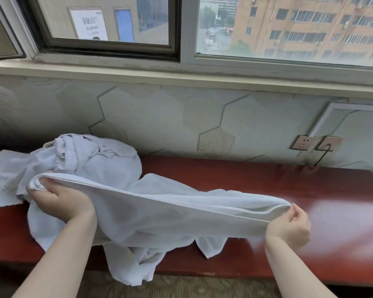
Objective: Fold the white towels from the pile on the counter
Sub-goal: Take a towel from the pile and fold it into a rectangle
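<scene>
A: Item one, fingers?

B: Left hand (pixel 58 197): fingers (pixel 44 182) curled round one end of the white towel (pixel 159 211), gripping it. Right hand (pixel 293 224): fingers (pixel 296 209) pinching the other end.

A: Lie of the towel?

B: Long axis runs left to right between the two hands, its top edge pulled taut. The rest sags toward the person, draping over the front edge of the tabletop (pixel 267 186). Both hands hold it alike; neither is nearer.

A: The pile?

B: Pile (pixel 84 155) sits crumpled behind and left of the left hand, against the wall, touching the held towel.

A: Containers?

B: None seen. Wall sockets (pixel 317 143) at the far right, a cable hanging from one.

A: Step judged?

B: First fold likely not yet made.
</scene>
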Tool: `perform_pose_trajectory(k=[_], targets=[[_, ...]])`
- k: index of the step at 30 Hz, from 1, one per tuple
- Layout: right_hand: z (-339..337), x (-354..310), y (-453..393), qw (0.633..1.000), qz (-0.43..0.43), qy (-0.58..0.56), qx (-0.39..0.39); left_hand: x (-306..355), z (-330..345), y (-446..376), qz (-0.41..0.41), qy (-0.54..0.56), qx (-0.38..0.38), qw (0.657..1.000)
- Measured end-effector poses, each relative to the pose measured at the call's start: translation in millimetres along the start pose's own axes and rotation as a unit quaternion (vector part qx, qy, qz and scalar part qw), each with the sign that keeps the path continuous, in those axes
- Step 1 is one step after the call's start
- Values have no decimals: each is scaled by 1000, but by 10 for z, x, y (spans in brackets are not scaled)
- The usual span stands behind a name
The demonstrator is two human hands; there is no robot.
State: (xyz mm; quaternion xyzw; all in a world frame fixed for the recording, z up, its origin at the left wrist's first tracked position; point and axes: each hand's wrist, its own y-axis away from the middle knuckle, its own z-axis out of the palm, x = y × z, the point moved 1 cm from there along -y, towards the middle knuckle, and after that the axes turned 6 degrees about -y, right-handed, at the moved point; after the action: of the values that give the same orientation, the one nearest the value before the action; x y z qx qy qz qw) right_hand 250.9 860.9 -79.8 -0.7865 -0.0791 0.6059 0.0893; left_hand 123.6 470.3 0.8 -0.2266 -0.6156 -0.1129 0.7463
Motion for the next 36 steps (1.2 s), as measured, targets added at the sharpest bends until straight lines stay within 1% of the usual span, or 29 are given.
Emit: perform_pose_trajectory(k=[2,3,5,7,9,11,12,13,14,15,18,20,22,24,26,28,30,33,35,36], targets=[[36,29,14,999,49,-10,-15,-2,30,39,-18,1,5,1000],[51,37,32,997,59,-1,-42,2,50,69,-26,5,8,1000],[62,13,74,990,56,47,-124,-4,80,125,-32,2,4,999],[49,-33,86,965,39,125,-227,10,80,127,-37,4,-3,999],[38,-30,76,917,20,227,-328,-3,81,80,-46,10,-3,999],[-5,29,82,849,16,333,-410,-2,81,32,-55,4,0,998],[-39,73,91,819,19,374,-436,13,88,20,-57,0,4,998],[-75,110,99,800,19,400,-448,32,100,18,-55,-2,5,998],[-108,141,108,791,18,416,-447,53,121,28,-51,-2,2,999],[-140,163,123,791,17,428,-438,74,148,49,-46,-2,-3,999],[-200,180,140,810,19,437,-391,135,212,112,-41,0,-17,999],[-215,185,132,807,19,451,-382,122,246,118,-40,9,-23,999],[-210,185,143,781,7,484,-395,104,269,113,-39,11,-30,999],[-202,153,176,759,-25,512,-401,81,288,115,-38,11,-40,998],[-190,126,202,754,-58,520,-396,77,297,124,-35,6,-50,998],[-164,79,217,748,-70,526,-399,87,294,131,-30,2,-55,998],[-131,25,220,720,-76,546,-422,87,293,135,-30,5,-54,998],[-106,25,240,651,-66,577,-490,82,284,122,-33,7,-60,998],[-85,73,228,616,-39,581,-530,69,287,118,-32,7,-66,997],[-73,98,220,594,-11,582,-555,71,293,124,-31,5,-69,997]])
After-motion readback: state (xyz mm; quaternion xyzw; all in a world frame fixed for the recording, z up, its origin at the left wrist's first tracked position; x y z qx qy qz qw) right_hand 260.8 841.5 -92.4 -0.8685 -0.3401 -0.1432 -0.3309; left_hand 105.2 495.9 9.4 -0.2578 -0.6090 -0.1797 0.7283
